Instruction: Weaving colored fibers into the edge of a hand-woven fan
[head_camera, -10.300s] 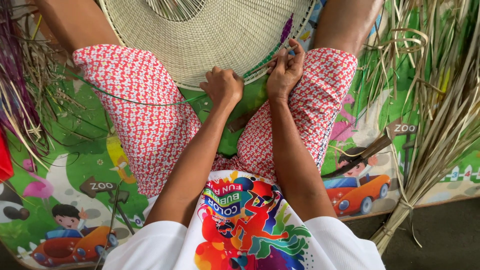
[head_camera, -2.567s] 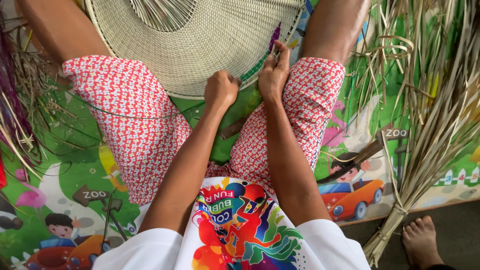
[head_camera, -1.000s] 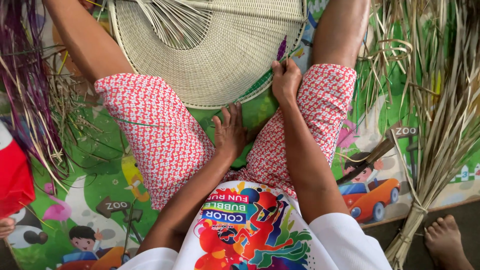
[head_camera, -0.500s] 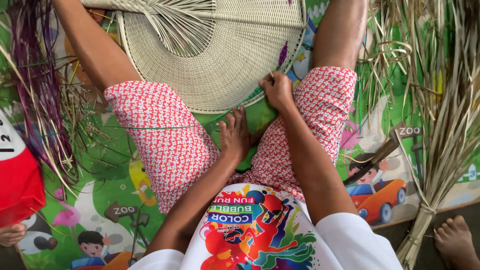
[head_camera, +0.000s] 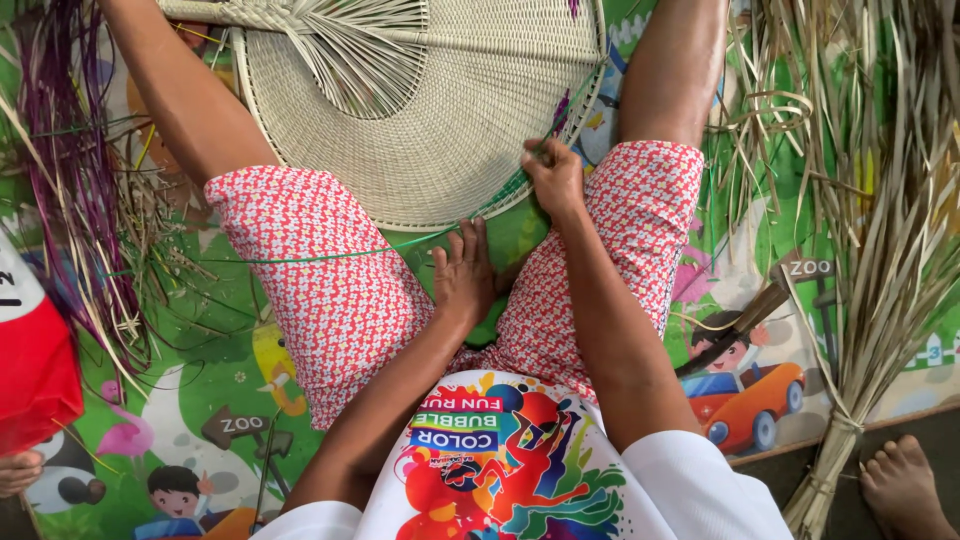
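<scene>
A round woven straw mat (head_camera: 440, 110) lies on the floor between my spread legs, with loose unwoven strands fanning at its top. A thin green strand (head_camera: 330, 252) runs from its near rim across my left thigh. My right hand (head_camera: 553, 178) pinches the rim of the woven mat where the green strand enters. My left hand (head_camera: 464, 275) rests flat, fingers apart, on the floor mat just below the rim, holding nothing.
A colourful cartoon play mat (head_camera: 200, 400) covers the floor. Purple and tan strands (head_camera: 70, 180) lie at the left, a tied bundle of dry straw (head_camera: 880, 250) at the right. Another person's foot (head_camera: 910, 485) and hand (head_camera: 18, 470) show at the lower corners, beside a red object (head_camera: 30, 370).
The view has drifted so the woven mat sits lower in frame. My left hand left the rim and dropped flat onto the floor mat. A red object came in at the left.
</scene>
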